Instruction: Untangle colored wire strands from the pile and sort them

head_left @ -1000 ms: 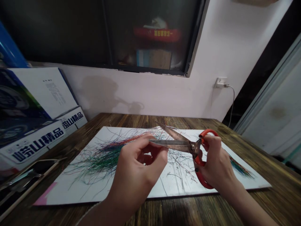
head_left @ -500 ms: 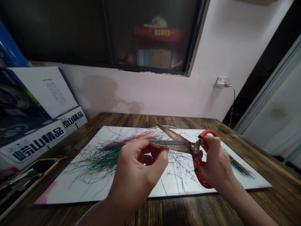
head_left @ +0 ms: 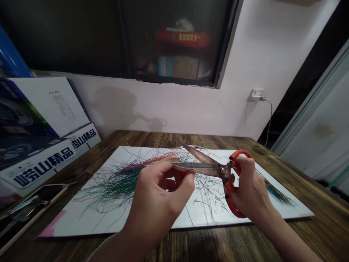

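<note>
My right hand [head_left: 249,185] is closed around the red handles of a pair of scissors [head_left: 203,168]. The worn metal blades stand apart and point left. My left hand [head_left: 160,196] is curled, its thumb and fingertips together right at the lower blade; anything pinched there is too thin or hidden to make out. Below both hands lies a white board [head_left: 109,222]. Spread over its left part is a loose heap of thin wires [head_left: 117,183] in green, red and blue. Short dark clippings [head_left: 209,193] are scattered between my hands, and a smaller coloured bundle [head_left: 280,194] rests at the right.
The board lies on a dark wooden table [head_left: 218,242]. Cardboard boxes [head_left: 49,163] stand at the left, with a metal-and-wood tool [head_left: 29,211] in front of them. Behind the table are a white wall, a window [head_left: 174,47] and a socket [head_left: 256,95] with a plugged-in cable.
</note>
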`<state>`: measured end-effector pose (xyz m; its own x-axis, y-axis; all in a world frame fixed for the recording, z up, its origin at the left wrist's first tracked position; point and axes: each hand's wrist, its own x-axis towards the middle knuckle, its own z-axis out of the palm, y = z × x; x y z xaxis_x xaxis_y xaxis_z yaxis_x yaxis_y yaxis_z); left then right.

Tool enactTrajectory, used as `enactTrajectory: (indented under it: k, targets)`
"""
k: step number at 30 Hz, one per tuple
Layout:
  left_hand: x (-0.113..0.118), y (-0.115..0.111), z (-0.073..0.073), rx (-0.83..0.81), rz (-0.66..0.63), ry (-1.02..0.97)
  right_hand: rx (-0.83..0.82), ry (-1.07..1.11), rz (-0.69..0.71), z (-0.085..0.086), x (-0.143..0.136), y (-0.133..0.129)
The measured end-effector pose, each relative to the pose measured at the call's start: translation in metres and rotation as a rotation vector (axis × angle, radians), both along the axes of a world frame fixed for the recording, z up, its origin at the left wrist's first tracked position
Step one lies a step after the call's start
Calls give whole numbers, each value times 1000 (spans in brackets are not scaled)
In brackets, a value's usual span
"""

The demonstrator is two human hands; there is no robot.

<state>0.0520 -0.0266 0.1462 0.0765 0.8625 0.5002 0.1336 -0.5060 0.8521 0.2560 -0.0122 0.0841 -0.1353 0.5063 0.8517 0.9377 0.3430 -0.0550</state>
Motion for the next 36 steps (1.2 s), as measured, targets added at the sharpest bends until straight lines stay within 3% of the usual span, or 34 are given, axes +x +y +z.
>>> enactTrajectory:
  k: [18,29,36]
  targets:
    - [1,-3,3,-13,50,15,12,-20,2,0,-3,-1]
    - [0,-1,5,-30,53,0,-129,57,70,-6,-2,-2]
    - [0,0,5,-48,47,2,-124,53,25,-6,-3,-2]
